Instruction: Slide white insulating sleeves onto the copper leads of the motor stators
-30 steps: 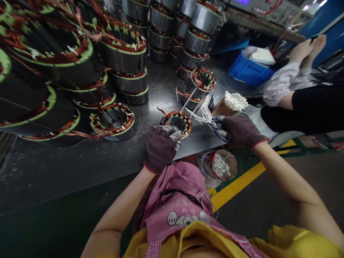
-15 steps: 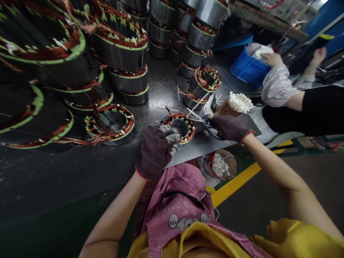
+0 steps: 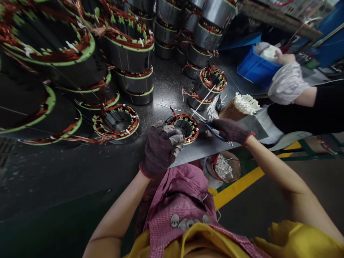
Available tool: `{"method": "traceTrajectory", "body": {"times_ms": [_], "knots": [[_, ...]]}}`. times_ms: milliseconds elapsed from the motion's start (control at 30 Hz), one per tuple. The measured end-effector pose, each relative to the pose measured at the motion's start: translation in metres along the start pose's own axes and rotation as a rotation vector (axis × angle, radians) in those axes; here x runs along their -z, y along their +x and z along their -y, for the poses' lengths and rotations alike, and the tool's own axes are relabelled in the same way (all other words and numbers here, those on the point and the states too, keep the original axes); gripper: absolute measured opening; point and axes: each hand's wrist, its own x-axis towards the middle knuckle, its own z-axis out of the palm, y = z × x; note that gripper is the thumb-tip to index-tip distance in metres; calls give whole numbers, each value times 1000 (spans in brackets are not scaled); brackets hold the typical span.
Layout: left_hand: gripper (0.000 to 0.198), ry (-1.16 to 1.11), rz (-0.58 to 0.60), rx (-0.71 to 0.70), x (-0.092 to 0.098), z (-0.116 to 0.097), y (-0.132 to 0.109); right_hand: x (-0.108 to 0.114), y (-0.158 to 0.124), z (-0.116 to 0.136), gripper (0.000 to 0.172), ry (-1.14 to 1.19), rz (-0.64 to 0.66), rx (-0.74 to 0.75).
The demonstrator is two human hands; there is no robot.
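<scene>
A small motor stator [image 3: 194, 134] with copper windings lies on the metal bench before me. My left hand [image 3: 161, 147], in a dark glove with worn grey fingertips, curls its fingers over the stator's left rim. In my right hand [image 3: 228, 129], also gloved, is a pair of scissors [image 3: 213, 130] with blue handles. Their blades point left at the stator's upper right edge. A long white cable tie [image 3: 206, 97] slants up from near the blade tips. Whether the blades touch the tie I cannot make out.
Stacked stators [image 3: 131, 53] fill the left and back. Another small stator [image 3: 116, 123] lies left of my hand. A bundle of white ties [image 3: 245, 104] stands at right. Below the bench edge is a bucket of white scraps [image 3: 224, 166]. A co-worker's hand [image 3: 286, 58] reaches into a blue bin [image 3: 255, 70].
The scissor handles have come closer together. My left hand keeps its place on the stator. The co-worker's nearer hand has shifted at the bin; the other has left view. The whole view has shifted slightly.
</scene>
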Motion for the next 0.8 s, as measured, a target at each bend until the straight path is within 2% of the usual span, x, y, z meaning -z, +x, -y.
{"method": "traceTrajectory", "body": {"times_ms": [100,233,333,433,500,633,733,800], "knots": [[12,41,69,42,2,-1,0,5,1,5,47,-24,80,-90],[7,17,-13,-5,3,-2,1,6,-16,13,47,-114,117,-284],[9,17,-27,-1,3,-5,-1,6,-26,22,46,-144,27,-339],[12,36,-39,31,1,-6,-5,8,-18,47,53,-71,-214,-278],[12,44,-49,44,0,-6,-7,10,-4,72,58,-11,-318,-200],[12,93,2,69,-1,-8,-7,15,22,117,50,-75,-290,-113],[13,129,15,55,-1,-13,-7,17,23,124,44,-104,-250,-53],[14,161,-29,35,2,-19,-11,14,17,120,46,-72,-324,-18]]}}
